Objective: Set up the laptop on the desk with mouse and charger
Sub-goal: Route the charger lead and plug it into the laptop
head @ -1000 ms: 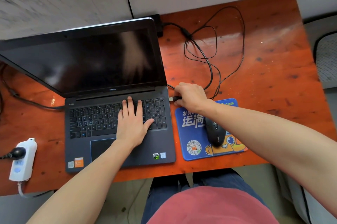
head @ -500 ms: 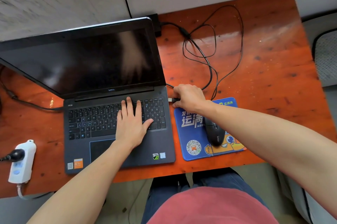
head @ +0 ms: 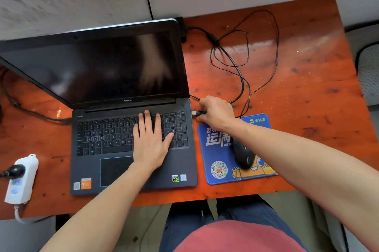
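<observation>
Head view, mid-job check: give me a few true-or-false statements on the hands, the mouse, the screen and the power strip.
The left hand lies flat on the laptop keyboard. True.
The right hand grips the mouse. False: it pinches the USB plug beside the right edge of the laptop; the mouse lies untouched on the mouse pad.
The laptop screen is lit. False: it is dark.
A black plug sits in the white power strip. True.
</observation>
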Available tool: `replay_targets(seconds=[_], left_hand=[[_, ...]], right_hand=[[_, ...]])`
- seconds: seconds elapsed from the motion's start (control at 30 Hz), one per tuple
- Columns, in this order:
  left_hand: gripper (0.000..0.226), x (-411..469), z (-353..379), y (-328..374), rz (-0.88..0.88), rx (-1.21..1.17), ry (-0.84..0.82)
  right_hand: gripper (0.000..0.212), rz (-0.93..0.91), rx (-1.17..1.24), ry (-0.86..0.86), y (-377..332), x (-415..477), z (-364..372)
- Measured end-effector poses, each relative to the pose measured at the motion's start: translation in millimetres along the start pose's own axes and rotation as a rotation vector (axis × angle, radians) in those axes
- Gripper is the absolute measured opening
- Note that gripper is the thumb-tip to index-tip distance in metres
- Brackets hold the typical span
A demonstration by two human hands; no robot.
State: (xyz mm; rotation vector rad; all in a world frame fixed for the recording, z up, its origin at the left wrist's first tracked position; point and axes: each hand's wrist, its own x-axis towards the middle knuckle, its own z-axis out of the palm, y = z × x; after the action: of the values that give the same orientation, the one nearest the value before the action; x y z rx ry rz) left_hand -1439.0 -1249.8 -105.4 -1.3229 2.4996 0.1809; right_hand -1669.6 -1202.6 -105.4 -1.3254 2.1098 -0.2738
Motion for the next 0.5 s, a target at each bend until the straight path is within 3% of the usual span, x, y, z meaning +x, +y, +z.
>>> replay_targets(seconds=[0.5], left_hand=[[0.067, 1.6, 32.2, 10.4, -0.118, -0.148, 0.194]], right_hand=[[0.018, -0.049, -0.075, 0.144, 0.1, 0.3, 1.8]])
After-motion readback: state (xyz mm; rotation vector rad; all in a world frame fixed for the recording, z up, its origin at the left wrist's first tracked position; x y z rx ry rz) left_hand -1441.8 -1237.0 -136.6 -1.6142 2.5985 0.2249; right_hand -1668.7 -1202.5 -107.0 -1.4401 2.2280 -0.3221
